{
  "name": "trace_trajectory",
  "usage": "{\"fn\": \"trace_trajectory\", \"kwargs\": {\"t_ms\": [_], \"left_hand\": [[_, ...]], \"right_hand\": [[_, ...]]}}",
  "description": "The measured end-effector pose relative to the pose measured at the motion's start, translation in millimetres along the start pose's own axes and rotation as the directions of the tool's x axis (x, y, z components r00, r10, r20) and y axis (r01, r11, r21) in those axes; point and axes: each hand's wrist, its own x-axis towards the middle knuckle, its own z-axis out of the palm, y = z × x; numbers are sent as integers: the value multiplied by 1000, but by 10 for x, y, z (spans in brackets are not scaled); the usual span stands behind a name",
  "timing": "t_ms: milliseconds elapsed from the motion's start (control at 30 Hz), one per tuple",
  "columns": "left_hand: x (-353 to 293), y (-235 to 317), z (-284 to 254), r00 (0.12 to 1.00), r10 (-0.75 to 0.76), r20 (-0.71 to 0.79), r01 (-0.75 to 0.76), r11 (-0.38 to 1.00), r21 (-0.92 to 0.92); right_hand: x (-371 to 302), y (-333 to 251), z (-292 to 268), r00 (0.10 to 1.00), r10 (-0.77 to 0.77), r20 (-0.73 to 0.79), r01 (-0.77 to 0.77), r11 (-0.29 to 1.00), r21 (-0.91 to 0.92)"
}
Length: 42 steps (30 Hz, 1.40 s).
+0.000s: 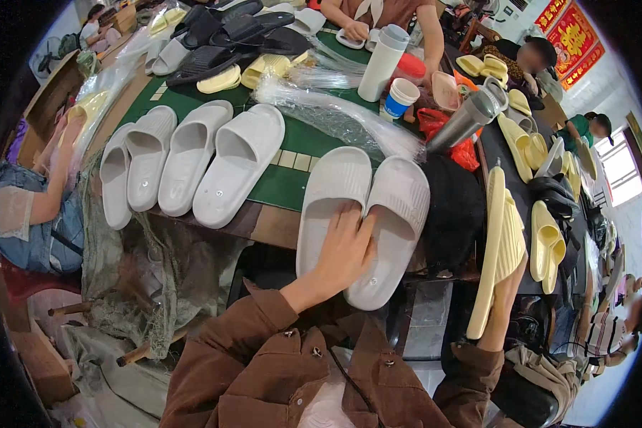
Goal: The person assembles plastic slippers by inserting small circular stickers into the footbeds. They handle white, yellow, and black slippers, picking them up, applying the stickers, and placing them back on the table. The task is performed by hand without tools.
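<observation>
My left hand [344,251] grips a pair of light grey slide sandals, its fingers tucked in at the straps. These are the left grey slide [321,171] and the right grey slide [399,246], held side by side at the table's near edge with soles down. On the right, my right hand [510,289] holds a pale yellow slide sandal [493,264] upright on its edge; most of the fingers are hidden behind its ribbed strap. Several more grey slides [239,160] lie in a row on the green tabletop [282,184], left of the held pair.
Clear plastic bags [342,118] lie across the table beyond the slides. A white bottle [384,64], a paper cup [399,98] and a steel flask [467,118] stand farther right. Black slides [225,36] are heaped at the back left. Other people sit around the tables.
</observation>
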Motion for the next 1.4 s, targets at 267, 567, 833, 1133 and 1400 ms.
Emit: {"fn": "trace_trajectory", "kwargs": {"t_ms": [267,567,833,1133,1400], "left_hand": [[145,-20,-831,991,-25,-132,46,987,154],[341,-1153,-1967,921,-135,-366,306,832,463],[159,-2113,-2410,883,-231,-409,411,802,433],[83,-1893,-2286,888,-281,-364,428,793,433],[9,-1255,-1863,842,-67,-535,454,624,636]], "right_hand": [[-234,-383,789,989,20,150,-74,930,361],[10,-165,1840,947,80,311,-182,931,317],[118,-283,2399,872,263,412,-446,775,449],[-56,-193,2277,781,172,600,-550,644,532],[181,-362,1490,852,31,523,-426,622,657]]}}
